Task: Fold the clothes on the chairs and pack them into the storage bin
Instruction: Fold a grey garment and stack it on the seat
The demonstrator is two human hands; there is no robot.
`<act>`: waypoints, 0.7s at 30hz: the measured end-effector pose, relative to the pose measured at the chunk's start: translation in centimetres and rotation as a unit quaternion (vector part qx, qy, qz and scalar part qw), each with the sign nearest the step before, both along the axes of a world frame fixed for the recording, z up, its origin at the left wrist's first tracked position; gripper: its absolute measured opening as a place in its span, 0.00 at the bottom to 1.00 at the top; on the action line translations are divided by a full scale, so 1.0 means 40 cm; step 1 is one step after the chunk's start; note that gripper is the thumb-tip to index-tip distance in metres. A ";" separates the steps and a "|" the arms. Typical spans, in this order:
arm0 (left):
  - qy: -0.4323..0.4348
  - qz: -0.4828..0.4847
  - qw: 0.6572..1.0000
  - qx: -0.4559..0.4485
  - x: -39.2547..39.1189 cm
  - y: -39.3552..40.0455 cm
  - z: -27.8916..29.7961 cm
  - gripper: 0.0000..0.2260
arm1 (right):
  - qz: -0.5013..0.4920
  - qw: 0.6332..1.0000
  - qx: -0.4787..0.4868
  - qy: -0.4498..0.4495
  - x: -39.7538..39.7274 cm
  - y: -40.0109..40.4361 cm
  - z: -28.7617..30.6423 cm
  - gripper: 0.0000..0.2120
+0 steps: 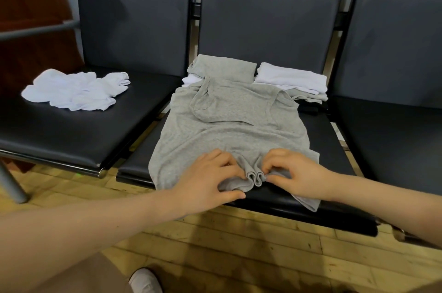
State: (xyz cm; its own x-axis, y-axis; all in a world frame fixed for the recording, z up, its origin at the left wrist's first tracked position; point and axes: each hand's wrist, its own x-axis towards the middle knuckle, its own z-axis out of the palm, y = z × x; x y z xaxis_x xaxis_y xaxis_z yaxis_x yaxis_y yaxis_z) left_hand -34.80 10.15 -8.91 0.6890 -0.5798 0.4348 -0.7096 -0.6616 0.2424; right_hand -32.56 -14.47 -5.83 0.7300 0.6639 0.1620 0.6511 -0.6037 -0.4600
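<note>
Fingers of the left hand (210, 179) and right hand (296, 176) pinch the bunched hem of the soft, light grey cotton tank top (229, 123), frame centre; grip hem corners.

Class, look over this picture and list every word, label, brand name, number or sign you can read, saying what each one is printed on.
None: no readable text shows anywhere in the head view.
The grey tank top pinched by the left hand and right hand is plain.
The crumpled white garment and the folded stacks show no print or tag.
The black chairs carry no visible marking.
</note>
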 end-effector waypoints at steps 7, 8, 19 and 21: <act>0.200 0.067 0.961 -0.182 0.006 -0.049 0.053 0.10 | -0.212 0.959 0.123 0.140 0.041 -0.020 0.037 0.09; 0.234 0.102 0.938 -0.235 0.019 -0.048 0.070 0.12 | -0.225 0.957 0.135 0.122 0.046 -0.025 0.050 0.10; 0.041 0.131 0.990 -0.041 0.062 0.083 0.215 0.15 | -0.213 0.961 0.145 0.101 0.007 -0.116 0.207 0.19; 0.020 0.161 0.987 -0.010 0.080 0.119 0.224 0.09 | -0.243 0.948 0.185 0.093 0.001 -0.127 0.214 0.21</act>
